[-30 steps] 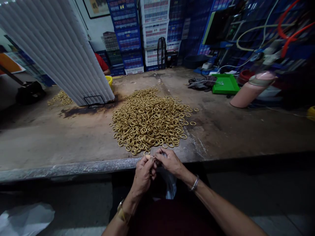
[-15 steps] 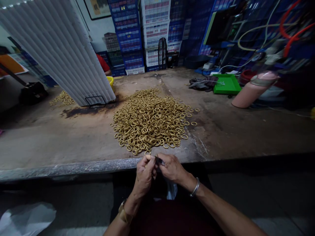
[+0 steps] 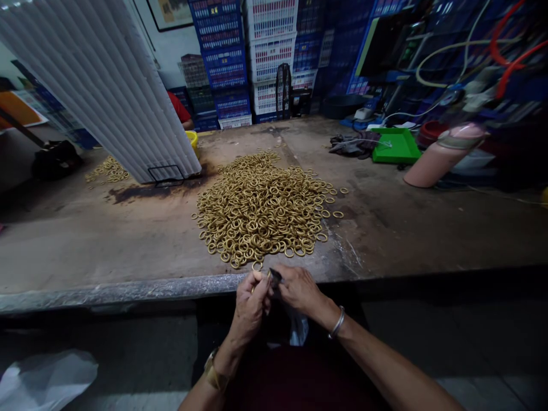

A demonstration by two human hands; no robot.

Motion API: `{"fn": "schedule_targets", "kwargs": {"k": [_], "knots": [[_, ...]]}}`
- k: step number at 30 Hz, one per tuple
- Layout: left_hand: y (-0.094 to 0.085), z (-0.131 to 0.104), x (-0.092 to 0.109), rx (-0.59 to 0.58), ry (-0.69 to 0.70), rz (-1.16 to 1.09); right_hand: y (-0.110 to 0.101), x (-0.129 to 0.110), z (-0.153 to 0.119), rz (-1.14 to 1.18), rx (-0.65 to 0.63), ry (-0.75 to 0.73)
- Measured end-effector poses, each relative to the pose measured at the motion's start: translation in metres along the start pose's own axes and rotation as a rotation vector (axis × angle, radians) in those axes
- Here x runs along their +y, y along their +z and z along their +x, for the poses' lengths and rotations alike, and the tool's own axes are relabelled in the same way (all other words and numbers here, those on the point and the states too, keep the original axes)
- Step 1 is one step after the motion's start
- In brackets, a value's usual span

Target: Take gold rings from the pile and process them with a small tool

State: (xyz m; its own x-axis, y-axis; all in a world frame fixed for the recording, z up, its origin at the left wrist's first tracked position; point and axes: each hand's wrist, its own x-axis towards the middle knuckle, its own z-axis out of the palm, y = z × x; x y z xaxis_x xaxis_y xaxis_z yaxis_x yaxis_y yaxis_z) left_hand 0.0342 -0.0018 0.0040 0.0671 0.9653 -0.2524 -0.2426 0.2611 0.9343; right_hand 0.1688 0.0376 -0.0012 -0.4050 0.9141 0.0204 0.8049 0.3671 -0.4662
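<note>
At the table's front edge, my left hand [image 3: 250, 305] is closed, fingertips pinched on a gold-coloured ring that is mostly hidden by the fingers. My right hand [image 3: 302, 290] is closed round a small dark tool with a flat, blade-like end [image 3: 275, 276], which meets the ring at my left fingertips. Its handle is covered by the hand, so the exact kind is unclear. A single gold-coloured ring [image 3: 257, 266] lies just beyond my left fingertips. Behind it spreads a big heap of the same rings [image 3: 261, 208].
A tall ribbed white panel [image 3: 115, 85] leans in a black wire stand [image 3: 166, 176] at left, near a smaller ring pile [image 3: 107, 170]. A green tray [image 3: 396, 145] and pink bottle [image 3: 436, 160] stand at right. Stacked crates [image 3: 225, 74] line the back; a person's red sleeve [image 3: 180, 107] shows.
The dark tool's blade end has tilted up a little at my left fingertips, with my right hand turning slightly. The left hand stays almost in place. The heap looks unchanged.
</note>
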Motion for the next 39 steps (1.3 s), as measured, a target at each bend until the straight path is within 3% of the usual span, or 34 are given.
{"fn": "schedule_targets", "kwargs": {"k": [5, 8, 14, 23, 28, 33, 39], "knots": [[-0.005, -0.017, 0.001, -0.162, -0.178, -0.252, 0.000, 0.005, 0.013, -0.097, 0.032, 0.114], [-0.016, -0.019, -0.009, -0.115, -0.249, -0.367, 0.004, -0.003, 0.019, -0.078, 0.068, 0.098], [-0.034, -0.019, -0.013, -0.063, -0.236, -0.470, 0.014, -0.027, 0.033, -0.149, 0.055, 0.166], [-0.036, -0.011, -0.007, -0.100, -0.285, -0.673, 0.012, -0.026, 0.035, -0.244, 0.006, 0.205], [-0.020, -0.005, -0.005, 0.024, -0.230, -0.524, 0.007, -0.012, 0.033, -0.147, 0.052, 0.280], [0.000, 0.001, -0.009, 0.173, -0.090, -0.232, 0.011, -0.009, 0.027, 0.179, 0.209, 0.286], [0.008, 0.010, -0.012, 0.225, 0.055, -0.012, 0.015, -0.016, 0.019, 0.482, 0.312, 0.306]]}}
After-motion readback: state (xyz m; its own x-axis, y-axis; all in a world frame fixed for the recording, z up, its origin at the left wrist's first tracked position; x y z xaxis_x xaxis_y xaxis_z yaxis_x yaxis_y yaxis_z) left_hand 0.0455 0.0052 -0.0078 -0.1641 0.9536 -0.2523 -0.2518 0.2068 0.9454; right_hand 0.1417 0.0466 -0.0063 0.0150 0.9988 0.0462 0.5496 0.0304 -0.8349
